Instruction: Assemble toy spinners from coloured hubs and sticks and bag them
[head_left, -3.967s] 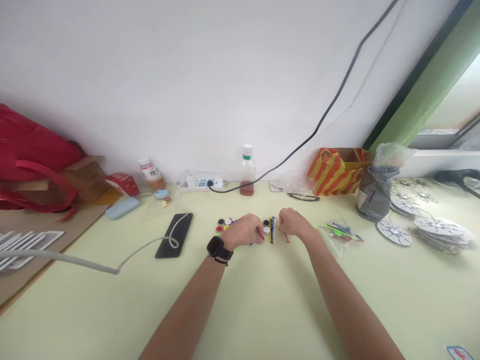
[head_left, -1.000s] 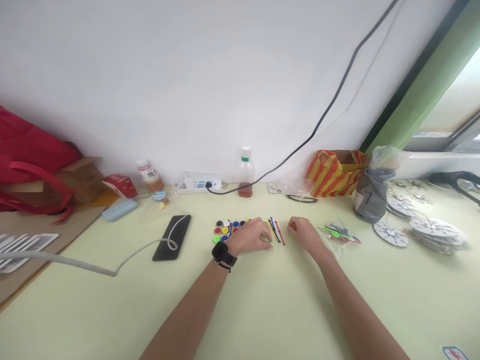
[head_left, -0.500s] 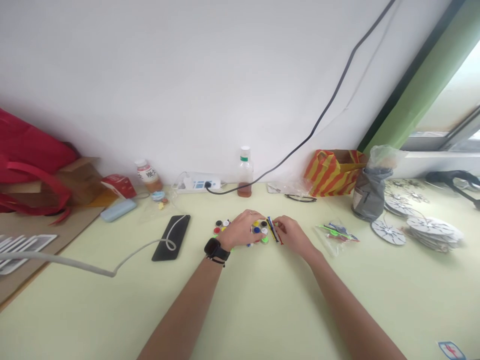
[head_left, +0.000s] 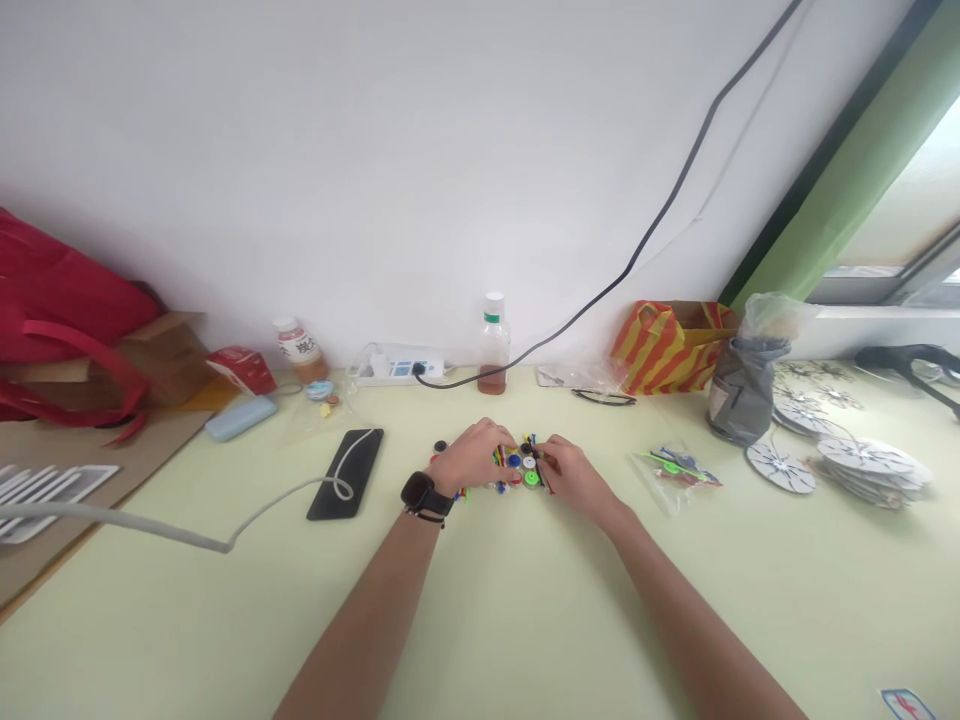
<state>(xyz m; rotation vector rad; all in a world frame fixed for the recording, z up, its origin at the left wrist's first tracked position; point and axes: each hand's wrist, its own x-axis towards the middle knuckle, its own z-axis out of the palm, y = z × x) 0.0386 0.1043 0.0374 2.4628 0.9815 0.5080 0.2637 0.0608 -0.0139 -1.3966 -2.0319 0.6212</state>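
Note:
Small round pieces in several colours lie grouped on the table between my hands, among them a green one (head_left: pixel 531 479), a white one (head_left: pixel 529 463) and a blue one (head_left: pixel 514 461). My left hand (head_left: pixel 477 455), with a black watch at the wrist, curls over the left part of the group and hides much of it. Coloured bits show between its thumb and fingers; what it grips is unclear. At the group's right edge, my right hand (head_left: pixel 571 474) is closed in a pinch on a bundle of thin coloured sticks (head_left: pixel 538 464), standing beside the round pieces.
A clear bag of coloured sticks (head_left: pixel 679 470) lies to the right, near stacked white discs (head_left: pixel 870 460). A black phone (head_left: pixel 346 475) with a cable lies left. Behind stand a bottle (head_left: pixel 493 345), a power strip (head_left: pixel 397 366) and a striped bag (head_left: pixel 667 345).
My right hand has moved slightly left with the sticks, bringing them against the round pieces. My left hand has shifted a little left, and more of the coloured pieces beneath it show.

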